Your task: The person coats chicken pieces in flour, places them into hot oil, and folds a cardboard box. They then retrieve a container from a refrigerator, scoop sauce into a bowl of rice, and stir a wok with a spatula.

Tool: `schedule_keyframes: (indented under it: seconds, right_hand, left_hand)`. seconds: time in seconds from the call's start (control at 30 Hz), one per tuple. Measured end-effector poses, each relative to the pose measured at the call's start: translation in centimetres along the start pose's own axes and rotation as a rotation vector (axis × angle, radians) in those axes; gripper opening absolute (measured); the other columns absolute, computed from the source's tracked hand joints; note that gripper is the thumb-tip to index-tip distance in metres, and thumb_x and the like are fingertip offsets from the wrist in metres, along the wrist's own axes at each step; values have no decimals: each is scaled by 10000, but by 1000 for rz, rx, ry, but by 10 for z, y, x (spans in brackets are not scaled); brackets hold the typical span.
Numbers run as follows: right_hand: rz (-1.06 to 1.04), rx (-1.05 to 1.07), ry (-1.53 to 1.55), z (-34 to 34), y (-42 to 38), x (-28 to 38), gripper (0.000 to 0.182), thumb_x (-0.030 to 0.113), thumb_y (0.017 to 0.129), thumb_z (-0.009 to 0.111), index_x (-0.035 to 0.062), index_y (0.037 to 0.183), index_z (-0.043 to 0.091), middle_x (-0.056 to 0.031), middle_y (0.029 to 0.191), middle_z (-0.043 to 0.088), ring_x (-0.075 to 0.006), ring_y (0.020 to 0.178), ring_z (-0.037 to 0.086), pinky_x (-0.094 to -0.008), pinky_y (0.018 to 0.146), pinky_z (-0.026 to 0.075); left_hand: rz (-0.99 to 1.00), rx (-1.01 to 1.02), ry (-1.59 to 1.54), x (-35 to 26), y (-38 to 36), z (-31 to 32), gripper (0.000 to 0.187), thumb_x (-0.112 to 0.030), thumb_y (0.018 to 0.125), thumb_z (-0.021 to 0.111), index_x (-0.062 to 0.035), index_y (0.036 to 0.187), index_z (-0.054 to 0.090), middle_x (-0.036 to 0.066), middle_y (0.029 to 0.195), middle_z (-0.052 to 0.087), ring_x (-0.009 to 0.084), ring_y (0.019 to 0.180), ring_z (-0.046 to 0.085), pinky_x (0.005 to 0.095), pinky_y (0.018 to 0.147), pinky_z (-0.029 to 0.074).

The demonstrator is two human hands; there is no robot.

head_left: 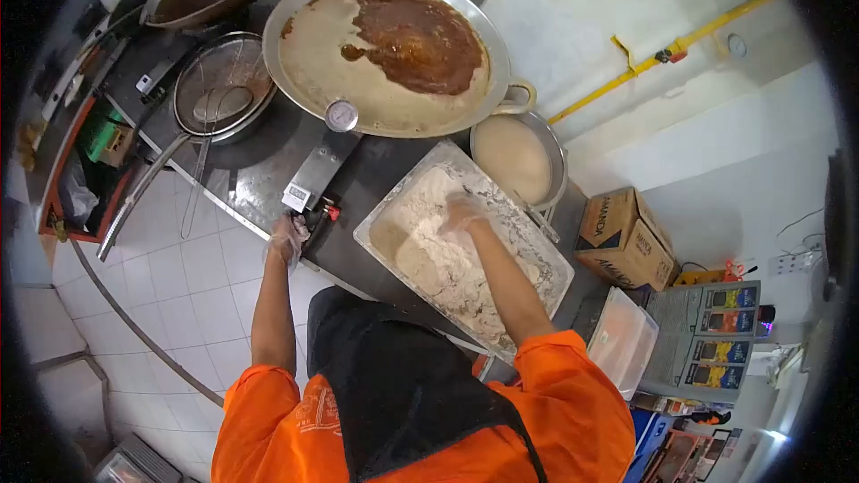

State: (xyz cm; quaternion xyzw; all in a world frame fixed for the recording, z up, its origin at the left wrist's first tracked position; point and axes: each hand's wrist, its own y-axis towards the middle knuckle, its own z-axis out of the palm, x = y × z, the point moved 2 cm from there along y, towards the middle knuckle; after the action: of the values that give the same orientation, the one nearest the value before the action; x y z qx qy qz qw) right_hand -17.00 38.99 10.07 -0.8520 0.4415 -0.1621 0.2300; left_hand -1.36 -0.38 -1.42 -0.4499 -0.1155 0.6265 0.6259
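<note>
1. White powder point(429, 255) is lying in a rectangular tray point(562, 279) on the dark counter point(349, 181)
2. Right hand point(461, 213), gloved in clear plastic, is resting in the powder, its fingers partly hidden, their grip impossible to tell
3. Left hand point(284, 243), likewise gloved, is resting near a red knob point(333, 212), fingers bending inward; whether they are holding anything, I cannot tell

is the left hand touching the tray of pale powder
Apart: the head view shows a strip of dark counter between the gloved left hand and the nearest corner of the tray.
</note>
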Motion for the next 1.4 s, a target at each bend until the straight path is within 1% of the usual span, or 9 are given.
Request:
schedule_keyframes:
  seconds: [0.3,0.5,0.57,0.77,0.83,0.97,1.1,1.17,1.4]
  right_hand:
    - [72,-200,-140,13,3,12,152,151,700,611,43,755,704,-179,824,691,-306,868,670,-382,770,522]
    - [-100,-171,-119,15,-44,27,305,149,741,638,46,1027,661,-185,974,678,-302,946,654,-375,797,518]
    - [-44,-611,285,-19,-88,29,362,182,677,714,3,980,629,-178,926,653,-277,898,645,-370,814,504]
    - [319,-424,1294,-39,-112,-35,482,61,684,748,34,1125,555,-54,1017,592,-160,872,570,-284,796,478]
    - [-25,-511,1419,-78,-118,-45,362,40,722,702,8,1052,554,-52,957,587,-139,812,581,-271,760,517]
    - [-79,-542,1556,-225,-169,32,358,45,749,706,-37,1068,565,-99,1022,628,-131,866,613,-271,767,529]
    - [-312,-632,819,-318,-121,30,320,74,769,701,-48,1035,572,-116,985,650,-158,812,655,-285,735,542]
    - [-411,-414,1119,-355,-99,67,280,81,769,699,-32,993,574,-126,945,652,-154,809,645,-278,727,533]
    - [-280,-416,346,-394,64,129,316,200,655,721,16,887,611,-135,875,654,-229,850,647,-359,739,501]
  left_hand:
    - [31,-127,35,1,-19,14,209,-260,989,425,-74,930,499,42,650,507,116,467,442,254,383,365]
    - [11,-72,99,-2,-36,27,168,-210,948,445,-97,859,532,4,612,468,93,436,424,227,366,359]
    - [35,-69,92,0,-37,27,174,-208,944,449,-95,843,534,5,618,472,93,436,425,226,367,359]
    - [36,-88,131,5,-22,16,177,-211,950,426,-89,874,529,17,622,482,115,428,409,248,375,367]
    - [51,-109,77,2,-22,17,160,-205,942,447,-73,898,526,18,632,486,106,425,417,238,370,377]
    - [33,-105,78,6,-13,9,159,-205,947,436,-73,908,517,25,614,480,115,418,413,271,374,365]
    - [-24,-124,54,9,-7,6,228,-272,979,428,-85,882,515,18,599,473,123,420,417,296,380,363]
    - [-14,-111,156,8,-6,5,263,-310,991,423,-90,882,518,14,604,482,122,423,419,301,384,360]
    - [50,-64,85,15,-11,6,328,-358,955,472,-71,817,551,29,601,523,123,444,458,307,403,390]
